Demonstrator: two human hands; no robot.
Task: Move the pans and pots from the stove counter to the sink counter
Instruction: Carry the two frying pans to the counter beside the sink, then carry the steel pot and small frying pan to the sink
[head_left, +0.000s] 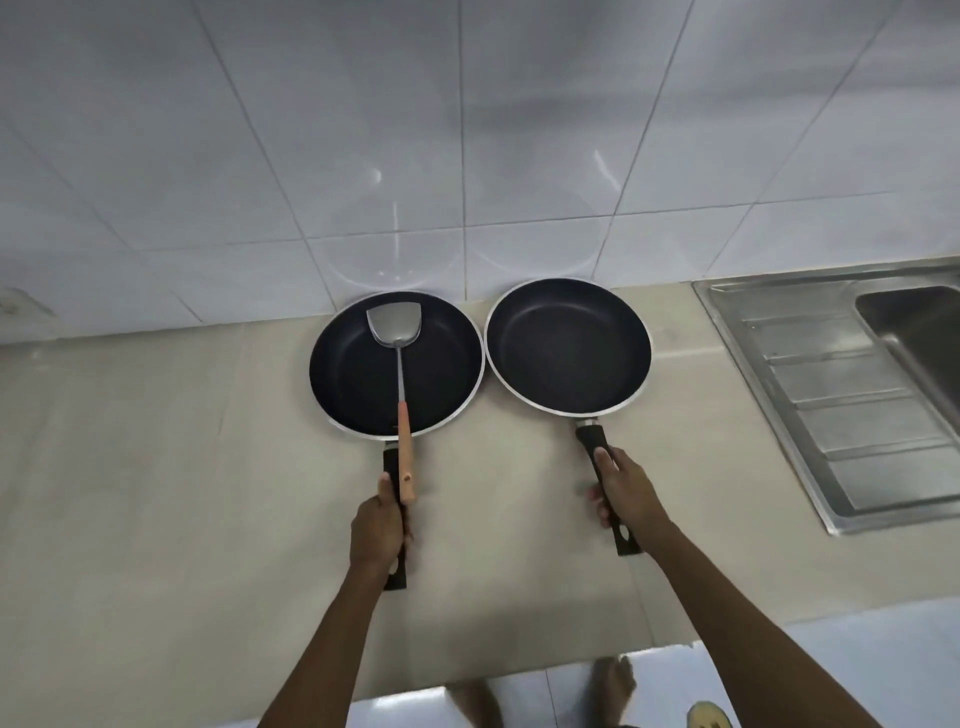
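1. Two pans sit side by side on the counter (156, 467), rims nearly touching, with the sink (841, 395) just to the right.
2. Your left hand (378, 525) is wrapped around the left pan (397, 366) handle; it likely pins the spatula (399, 374) handle too, so the spatula stays inside.
3. Your right hand (626, 491) grips the right pan (568, 345) handle; whether either pan is lifted is unclear.

Counted: two frying pans, left pan (396, 364) and right pan (568, 347); one spatula (399, 358); one sink (852, 384); two hands, left hand (377, 530), right hand (626, 493).
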